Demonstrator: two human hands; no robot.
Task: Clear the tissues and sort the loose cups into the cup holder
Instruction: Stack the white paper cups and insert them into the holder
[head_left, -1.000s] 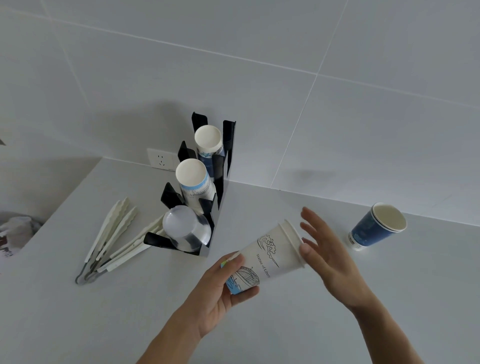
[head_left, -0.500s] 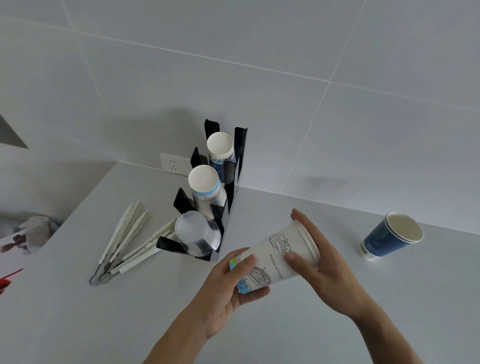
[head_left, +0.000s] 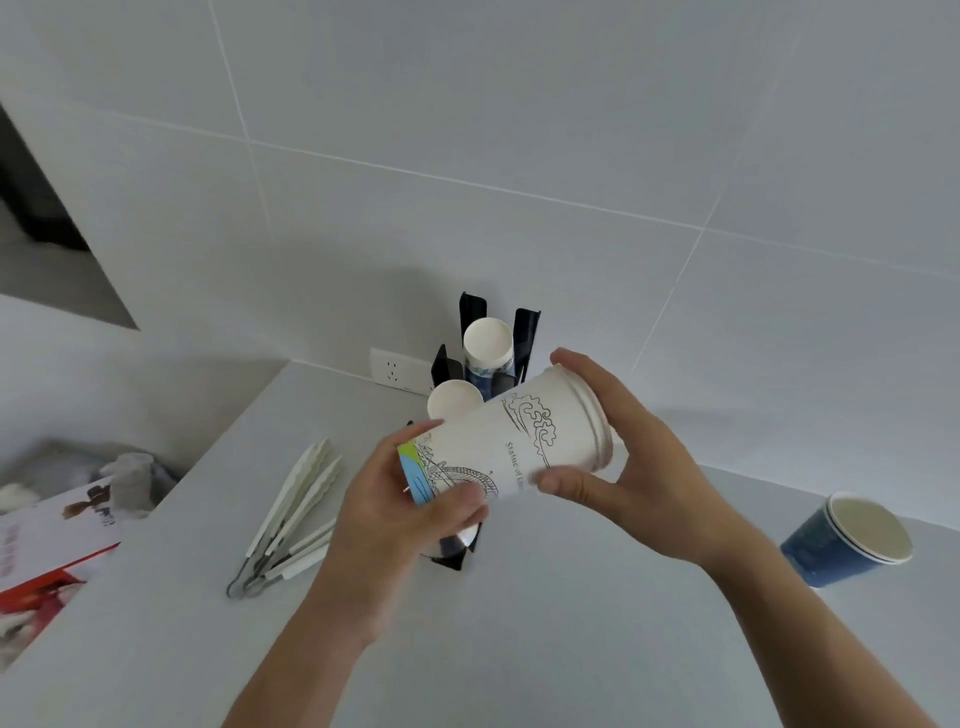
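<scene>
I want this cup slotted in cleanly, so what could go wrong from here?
The white cup stack lies tilted in both hands, left hand at the base and right hand at the rim; a tight grip may crush it. It hides the cup holder, so it might knock the stacks there.

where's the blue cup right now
In the head view, the blue cup lies tilted on the counter at far right, beyond the right hand, apart from the cup holder.

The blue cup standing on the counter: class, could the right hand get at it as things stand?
Probably not yet: the right hand grips the white cup with the left hand. The counter toward the blue cup lies clear.
</scene>
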